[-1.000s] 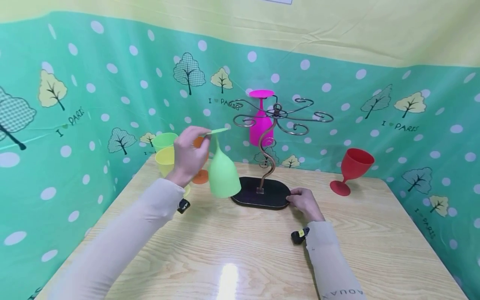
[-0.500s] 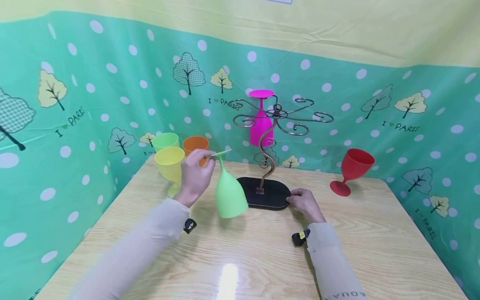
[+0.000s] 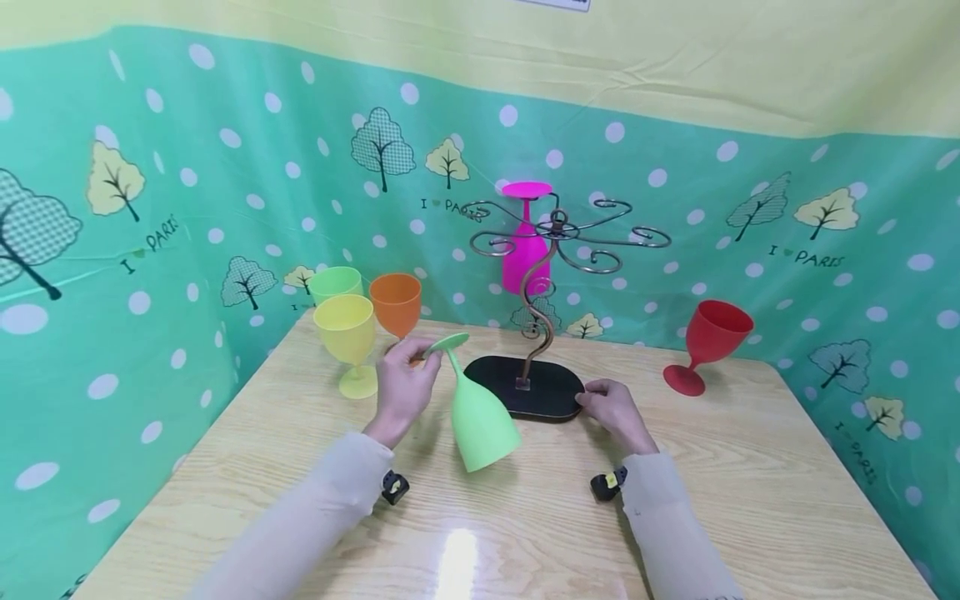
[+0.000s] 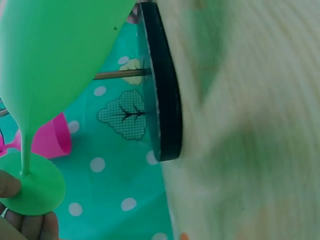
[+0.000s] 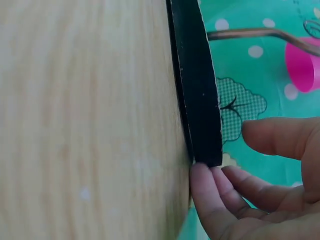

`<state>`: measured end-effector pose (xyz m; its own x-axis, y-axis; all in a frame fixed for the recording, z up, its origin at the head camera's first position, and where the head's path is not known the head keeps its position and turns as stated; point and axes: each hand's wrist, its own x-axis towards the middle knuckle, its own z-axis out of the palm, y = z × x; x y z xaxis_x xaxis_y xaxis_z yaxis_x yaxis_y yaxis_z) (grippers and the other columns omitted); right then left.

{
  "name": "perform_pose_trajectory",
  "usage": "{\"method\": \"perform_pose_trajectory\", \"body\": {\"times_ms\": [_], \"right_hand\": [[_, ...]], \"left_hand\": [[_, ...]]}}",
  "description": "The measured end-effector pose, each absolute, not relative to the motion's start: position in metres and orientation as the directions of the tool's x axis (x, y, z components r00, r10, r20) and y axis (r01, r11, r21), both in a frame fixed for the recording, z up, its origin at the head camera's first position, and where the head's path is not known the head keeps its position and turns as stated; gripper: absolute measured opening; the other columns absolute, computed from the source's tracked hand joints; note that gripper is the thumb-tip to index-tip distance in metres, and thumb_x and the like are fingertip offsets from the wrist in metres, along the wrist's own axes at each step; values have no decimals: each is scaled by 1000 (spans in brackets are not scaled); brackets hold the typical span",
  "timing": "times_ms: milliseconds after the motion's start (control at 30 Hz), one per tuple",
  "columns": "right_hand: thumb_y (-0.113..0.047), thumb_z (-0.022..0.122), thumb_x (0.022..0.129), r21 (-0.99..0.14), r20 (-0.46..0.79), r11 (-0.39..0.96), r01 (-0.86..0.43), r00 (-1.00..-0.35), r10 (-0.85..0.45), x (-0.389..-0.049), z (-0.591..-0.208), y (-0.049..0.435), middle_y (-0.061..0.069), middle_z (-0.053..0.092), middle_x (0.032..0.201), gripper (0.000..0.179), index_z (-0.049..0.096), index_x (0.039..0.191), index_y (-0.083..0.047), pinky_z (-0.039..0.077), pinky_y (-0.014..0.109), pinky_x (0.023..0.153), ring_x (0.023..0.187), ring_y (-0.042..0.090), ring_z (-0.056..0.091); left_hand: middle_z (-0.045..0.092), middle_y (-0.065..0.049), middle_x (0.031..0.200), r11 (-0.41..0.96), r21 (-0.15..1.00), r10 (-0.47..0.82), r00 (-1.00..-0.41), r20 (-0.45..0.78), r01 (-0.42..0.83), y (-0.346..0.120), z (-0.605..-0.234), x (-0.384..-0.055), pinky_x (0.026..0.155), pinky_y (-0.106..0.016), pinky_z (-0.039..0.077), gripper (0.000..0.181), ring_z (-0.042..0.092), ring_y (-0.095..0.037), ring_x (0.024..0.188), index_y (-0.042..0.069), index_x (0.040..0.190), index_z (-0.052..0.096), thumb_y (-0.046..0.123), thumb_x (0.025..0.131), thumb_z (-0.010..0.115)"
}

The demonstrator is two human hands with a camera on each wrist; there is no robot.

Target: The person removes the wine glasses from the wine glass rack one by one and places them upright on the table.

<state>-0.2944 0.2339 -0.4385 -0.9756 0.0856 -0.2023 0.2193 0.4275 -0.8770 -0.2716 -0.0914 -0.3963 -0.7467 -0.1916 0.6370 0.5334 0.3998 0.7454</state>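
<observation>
My left hand [image 3: 405, 382] pinches the foot of a light green plastic goblet [image 3: 483, 423] between thumb and fingers. The goblet hangs upside down, tilted with its mouth toward the lower right, above the table in front of the stand. My right hand [image 3: 617, 410] touches the right end of the stand's black oval base [image 3: 543, 392]. In the right wrist view its fingertips [image 5: 202, 175] meet the end of the base [image 5: 200, 90], while the thumb stands apart from it. A magenta goblet [image 3: 525, 260] hangs upside down from one of the stand's curled metal arms [image 3: 600, 262].
A yellow goblet [image 3: 345, 333], an orange goblet [image 3: 396, 302] and another green goblet [image 3: 333, 282] stand upright at the back left. A red goblet [image 3: 712, 333] stands upright at the right. Patterned green cloth [image 3: 262, 208] encloses the back and sides of the wooden table [image 3: 720, 467].
My left hand has lowered the green goblet and brought it right and nearer, tilting it more. The orange goblet behind it shows more fully. My right hand has stayed at the base.
</observation>
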Motion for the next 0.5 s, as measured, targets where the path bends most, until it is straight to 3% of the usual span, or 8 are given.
{"method": "perform_pose_trajectory", "body": {"times_ms": [233,500], "right_hand": [[-26,57,94,-848,-75,518,109,-993,87,-281,-423,227,16,56,113,45,51,127,3,48,37,81,98,28,57],[-25,60,94,-817,193,554,-160,-981,1,-249,-394,211,10,62,110,32,62,116,-3,49,39,84,98,23,58]], "left_hand": [[68,-6,82,393,793,-211,-794,570,465,-87,-410,-269,70,-35,56,8,65,-18,75,3,89,71,-1,82,68],[68,-7,79,357,830,-232,-820,523,429,-81,-417,-268,63,-27,54,9,63,-18,68,2,91,71,0,82,69]]}}
